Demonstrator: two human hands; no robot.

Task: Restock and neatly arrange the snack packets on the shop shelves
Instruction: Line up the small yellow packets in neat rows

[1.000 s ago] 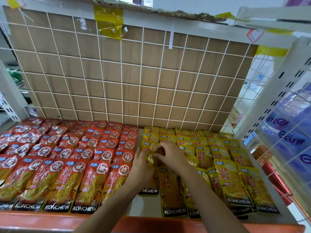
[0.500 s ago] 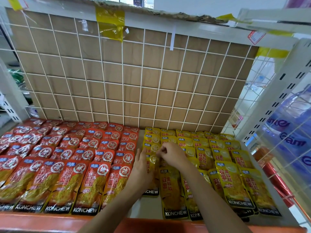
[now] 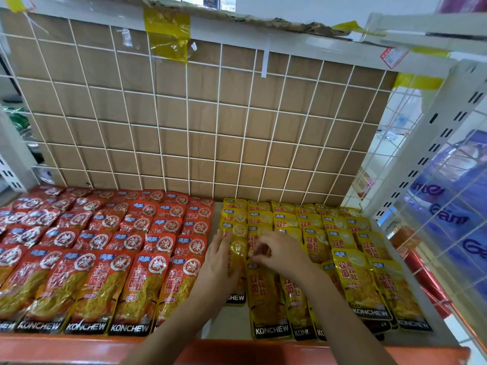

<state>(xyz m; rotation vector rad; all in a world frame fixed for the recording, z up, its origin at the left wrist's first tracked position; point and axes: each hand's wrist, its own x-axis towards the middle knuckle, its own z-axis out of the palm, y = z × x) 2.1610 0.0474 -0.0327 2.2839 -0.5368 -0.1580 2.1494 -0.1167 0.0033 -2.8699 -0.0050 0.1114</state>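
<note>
1. Shelf (image 3: 232,322) fills the view, with a flat deck and a wire grid (image 3: 200,127) backed by cardboard at the rear.
2. Red packets (image 3: 105,246) cover the left half in overlapping rows. All lie flat, long axis front-to-back, logo ends toward me.
3. Yellow packets (image 3: 342,233) cover the right half, lying the same way (top ends to the grid, logo ends to the shelf lip). A bare strip of deck runs between the two colours.
4. Thing in hand, my call: the front packet (image 3: 238,248) of the leftmost yellow column. It lies flat, long axis front-to-back, roughly square to the rows. Its logo end sits further back than its neighbours' logo ends, so the front row is uneven.
5. Left hand (image 3: 218,262): released, fingers straight, laid along that packet's left edge and touching it. The packet lies just right of the palm.
6. Right hand (image 3: 282,252): fingers curled, tips at the packet's upper right corner, by the seam with the next column. Pinch or nudge, I cannot tell (blurred).
7. Key relation: the packet sits between both hands, with the left one flush along its long side. I'd judge the next move is a slide along that axis toward the lip. The risk is dragging the overlapping packets behind it.
</note>
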